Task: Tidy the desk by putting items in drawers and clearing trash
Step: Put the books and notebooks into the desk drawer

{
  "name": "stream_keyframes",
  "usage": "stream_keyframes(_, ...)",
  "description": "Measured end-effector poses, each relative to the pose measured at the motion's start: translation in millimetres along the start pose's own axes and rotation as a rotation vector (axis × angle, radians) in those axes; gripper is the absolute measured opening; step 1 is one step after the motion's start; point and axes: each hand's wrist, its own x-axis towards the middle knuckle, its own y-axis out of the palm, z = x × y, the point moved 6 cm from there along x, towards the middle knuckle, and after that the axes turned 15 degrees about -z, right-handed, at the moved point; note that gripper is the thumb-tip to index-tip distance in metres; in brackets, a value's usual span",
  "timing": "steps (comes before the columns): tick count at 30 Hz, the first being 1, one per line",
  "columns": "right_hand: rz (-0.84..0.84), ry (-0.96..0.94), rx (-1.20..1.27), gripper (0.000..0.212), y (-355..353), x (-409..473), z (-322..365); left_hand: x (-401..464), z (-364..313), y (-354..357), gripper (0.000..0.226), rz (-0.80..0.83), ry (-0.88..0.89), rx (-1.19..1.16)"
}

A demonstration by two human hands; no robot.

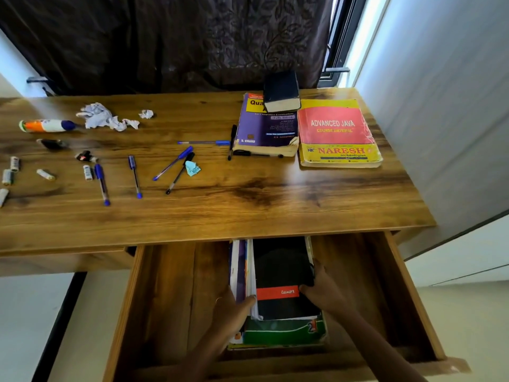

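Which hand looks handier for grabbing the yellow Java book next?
Probably the right hand: the yellow Java book lies on the desk's right side, above that hand. The left hand would have to cross over.

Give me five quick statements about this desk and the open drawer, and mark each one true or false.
1. Both hands are on the stack of books in the open drawer. True: the left hand and right hand hold its sides.
2. The small black book lies on the purple book. True.
3. The Advanced Java book is in the drawer. False: it lies on the desk.
4. The crumpled white paper has been cleared. False: it is on the desk.
5. Several pens lie on the desk. True.
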Motion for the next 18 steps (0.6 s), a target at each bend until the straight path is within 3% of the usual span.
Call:
stream_keyframes(7, 0.08, -0.099, -0.036, 0.087, 5.1, -4.8, -0.1, 15.2, 34.4, 6.2, 0.073, 0.02, -0.168, 0.001)
stream_keyframes(11, 0.051, -0.127, -0.096, 0.087, 3.8, -5.5, 2.4, 14.5, 22.1, 0.5, 0.076, -0.011, -0.141, 0.013)
stream_keyframes(15, 0.066, -0.131, -0.219, 0.062, -13.7, -5.9, 8.0, 6.3, -7.0, -10.8, 0.073, -0.175, 0.053, 0.069)
stream_keyframes(18, 0.095, -0.189, -0.211, 0.022, -47.6, -6.5, 28.2, -10.6, -47.7, -24.8, 0.043, -0.34, 0.327, 0.017)
